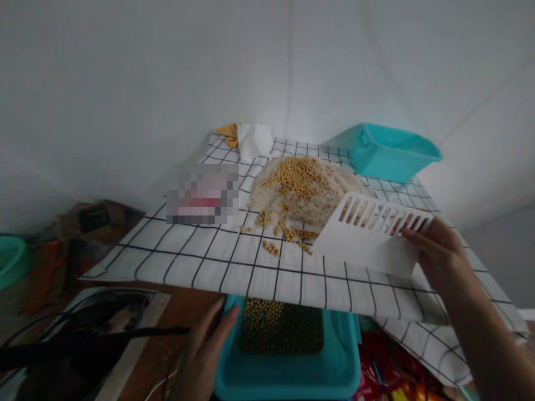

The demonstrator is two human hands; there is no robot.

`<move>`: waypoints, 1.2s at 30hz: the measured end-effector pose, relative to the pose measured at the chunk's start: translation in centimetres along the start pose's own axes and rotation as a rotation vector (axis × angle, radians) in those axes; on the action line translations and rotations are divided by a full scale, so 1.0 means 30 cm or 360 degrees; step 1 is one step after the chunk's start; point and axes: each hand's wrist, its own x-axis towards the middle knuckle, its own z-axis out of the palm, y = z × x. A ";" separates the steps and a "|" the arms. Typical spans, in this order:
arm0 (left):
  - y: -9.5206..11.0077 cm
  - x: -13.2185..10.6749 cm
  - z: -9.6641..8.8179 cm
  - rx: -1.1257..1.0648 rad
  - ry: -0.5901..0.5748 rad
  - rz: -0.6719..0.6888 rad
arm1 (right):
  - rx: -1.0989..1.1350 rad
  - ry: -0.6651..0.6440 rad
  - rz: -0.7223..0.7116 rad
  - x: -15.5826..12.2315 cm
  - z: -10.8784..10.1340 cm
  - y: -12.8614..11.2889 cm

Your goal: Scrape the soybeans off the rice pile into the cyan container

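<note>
Right hand (438, 250): 3 o'clock, grasping white slotted scoop (371, 236) by its end.
Scoop location: on checked cloth (188, 262), edge against bean-and-rice pile (301, 184), 12 o'clock.
Left hand (204, 351): 6 o'clock, unclenched, flat against teal tub (292, 384).

We counted two teal tubs: far tub (393, 150) at the checked cloth (200, 262) back corner, near tub (288, 376) under its front edge. On the cloth: one white scoop (368, 239), one grain pile (301, 189). Two hands: left hand (204, 348), right hand (437, 250).

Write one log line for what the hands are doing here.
left hand: on tub of beans | right hand: holds scoop | scoop: by rice-bean pile
</note>
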 end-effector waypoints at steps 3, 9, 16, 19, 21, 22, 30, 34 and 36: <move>-0.032 0.003 -0.002 0.0018 -0.0115 0.0127 | 0.0037 0.0051 -0.0027 -0.021 0.001 -0.012; -0.036 -0.014 0.022 0.0026 0.0004 0.0208 | -0.0095 0.0027 0.0067 -0.085 0.016 -0.049; -0.062 0.017 -0.022 0.0075 -0.0118 0.0321 | -0.0191 0.0164 0.0051 -0.097 -0.008 -0.060; -0.081 0.028 -0.030 0.0122 -0.0361 0.0291 | -0.0149 0.0268 0.0001 -0.084 -0.029 -0.046; -0.077 0.015 -0.016 0.0153 -0.0107 0.0331 | -0.0112 0.0269 -0.0014 -0.081 -0.033 -0.039; -0.071 0.006 -0.006 0.0176 -0.0008 0.0338 | -0.0101 0.0254 -0.0009 -0.082 -0.031 -0.038; -0.019 -0.004 -0.001 0.0018 -0.0120 0.0214 | -0.0139 0.0147 0.0031 -0.082 -0.006 -0.034; -0.032 0.019 -0.023 -0.0064 -0.0094 0.0131 | -0.0126 0.0167 -0.0056 -0.061 -0.016 -0.024; -0.047 0.035 -0.037 -0.0102 -0.0229 0.0048 | -0.0141 0.0127 -0.0025 -0.056 -0.020 -0.016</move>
